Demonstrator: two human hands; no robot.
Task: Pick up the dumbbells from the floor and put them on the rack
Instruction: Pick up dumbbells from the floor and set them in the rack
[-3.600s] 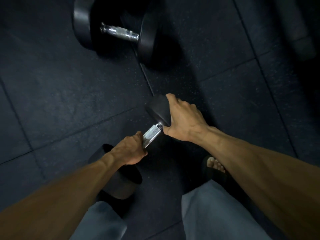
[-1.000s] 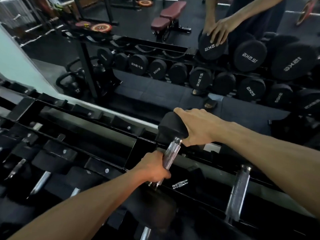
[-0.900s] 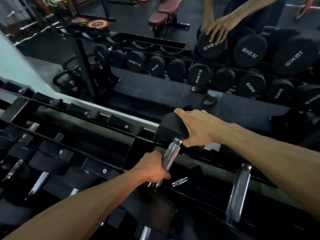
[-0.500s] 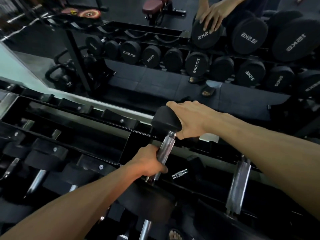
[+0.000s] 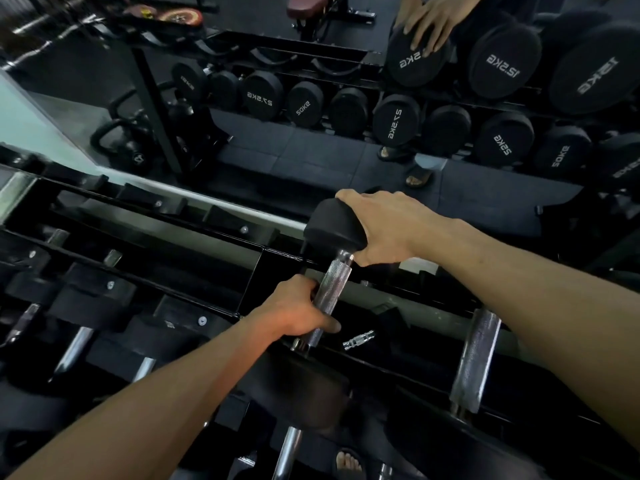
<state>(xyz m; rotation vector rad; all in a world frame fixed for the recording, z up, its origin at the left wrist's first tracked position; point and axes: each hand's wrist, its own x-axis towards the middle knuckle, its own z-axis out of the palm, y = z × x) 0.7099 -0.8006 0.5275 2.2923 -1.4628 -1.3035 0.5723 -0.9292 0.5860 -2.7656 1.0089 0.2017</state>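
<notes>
My left hand (image 5: 298,315) is gripping the knurled handle of the dumbbell (image 5: 330,282), fingers wrapped shut around it. My right hand (image 5: 386,230) is cupping its far black head, holding it over the rack (image 5: 180,244) rail, beside another racked dumbbell (image 5: 476,358) under my right forearm.

A few seconds back the dumbbell (image 5: 330,271) was down over the dark floor tiles, with a second dumbbell lying on the floor farther off. Now it is up at the rack (image 5: 194,282), tilted with its far head (image 5: 334,223) raised over the rack's far rail, in front of the mirror. The grip has not altered; the left hand (image 5: 298,311) and right hand (image 5: 384,226) have simply come up with it. Over the last second the view has tipped lower: the mirrored row of weights sits higher in frame, the reflected hand on the 5 kg head is nearly at the top edge, and a bare toe (image 5: 348,464) now shows at the near edge.
</notes>
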